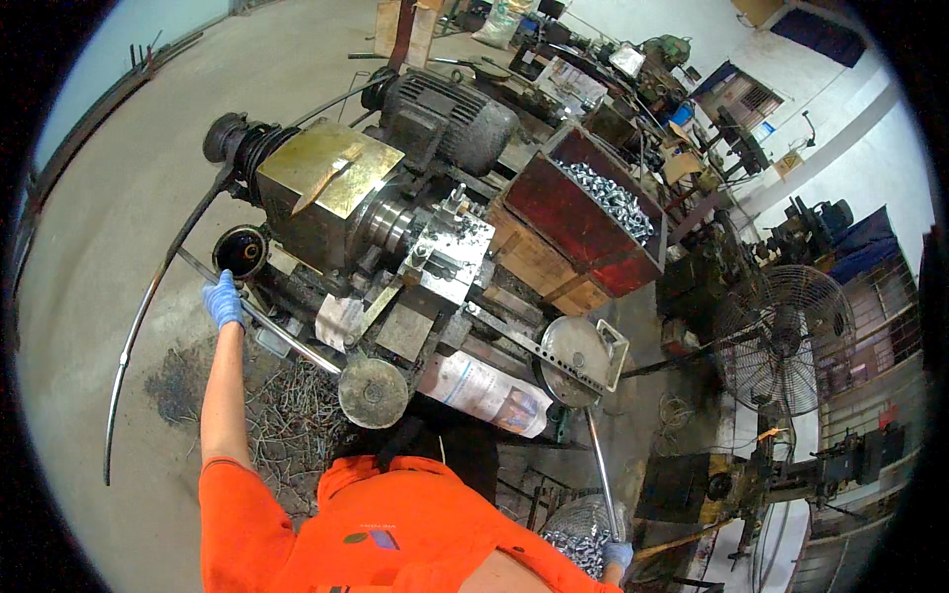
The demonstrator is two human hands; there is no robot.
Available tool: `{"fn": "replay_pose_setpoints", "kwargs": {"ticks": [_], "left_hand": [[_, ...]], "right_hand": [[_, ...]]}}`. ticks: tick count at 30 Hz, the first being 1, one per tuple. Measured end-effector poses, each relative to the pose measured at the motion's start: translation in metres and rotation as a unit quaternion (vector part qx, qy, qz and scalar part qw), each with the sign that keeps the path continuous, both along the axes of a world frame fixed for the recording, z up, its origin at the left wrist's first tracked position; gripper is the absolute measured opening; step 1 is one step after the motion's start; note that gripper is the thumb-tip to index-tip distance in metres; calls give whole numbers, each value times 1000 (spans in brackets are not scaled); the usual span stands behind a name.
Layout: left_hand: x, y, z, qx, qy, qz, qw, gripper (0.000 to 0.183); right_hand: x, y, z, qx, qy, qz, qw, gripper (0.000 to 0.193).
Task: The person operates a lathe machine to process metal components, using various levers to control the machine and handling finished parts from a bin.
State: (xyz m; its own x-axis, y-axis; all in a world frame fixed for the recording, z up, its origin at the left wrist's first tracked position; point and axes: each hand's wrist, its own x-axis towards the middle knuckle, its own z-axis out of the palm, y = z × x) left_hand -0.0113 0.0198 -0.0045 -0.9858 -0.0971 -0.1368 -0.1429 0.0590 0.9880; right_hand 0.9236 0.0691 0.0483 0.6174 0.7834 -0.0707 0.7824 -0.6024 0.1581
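My left hand [223, 300], in a blue glove, is closed around a curved metal bar [297, 345] at the left side of a lathe-like machine [326, 227]. Just above that hand is a round black cup-shaped part [240, 254] with a ring inside. Low on the right, my right hand [618, 555], also gloved in blue, grips the lower end of a long shiny metal lever [601, 465]. Part of this hand is cut off by my orange sleeve and the picture's edge. The lever rises toward a round metal plate [573, 358] on the machine.
Behind the machine, a red bin [583, 217] full of small shiny metal parts sits on a wooden box [539, 259]. More such parts fill a basket [583, 519] beside my right hand. Metal scraps [287, 425] litter the floor at left. A caged fan [786, 331] stands right.
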Motion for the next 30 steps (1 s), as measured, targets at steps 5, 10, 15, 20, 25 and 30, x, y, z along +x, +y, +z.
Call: {"fn": "replay_pose_setpoints", "kwargs": {"ticks": [5, 10, 15, 20, 25, 30], "left_hand": [[-3, 2, -8, -23, 27, -2, 999, 23], [-13, -5, -22, -2, 33, -3, 999, 23], [-8, -2, -15, 33, 21, -32, 999, 22], [-12, -3, -20, 27, 7, -19, 999, 22], [-20, -5, -31, 3, 10, -7, 1000, 23], [-1, -1, -6, 4, 23, 14, 1000, 23]], "right_hand": [[27, -5, -21, 23, 11, 48, 999, 46], [-14, -1, 4, -7, -4, -25, 1000, 47], [-11, -5, 3, 7, -21, -42, 999, 45], [-10, -5, -1, -4, -18, -56, 998, 44], [8, -8, -17, 42, -9, -40, 998, 42], [1, -7, -15, 7, -15, -67, 998, 38]]}}
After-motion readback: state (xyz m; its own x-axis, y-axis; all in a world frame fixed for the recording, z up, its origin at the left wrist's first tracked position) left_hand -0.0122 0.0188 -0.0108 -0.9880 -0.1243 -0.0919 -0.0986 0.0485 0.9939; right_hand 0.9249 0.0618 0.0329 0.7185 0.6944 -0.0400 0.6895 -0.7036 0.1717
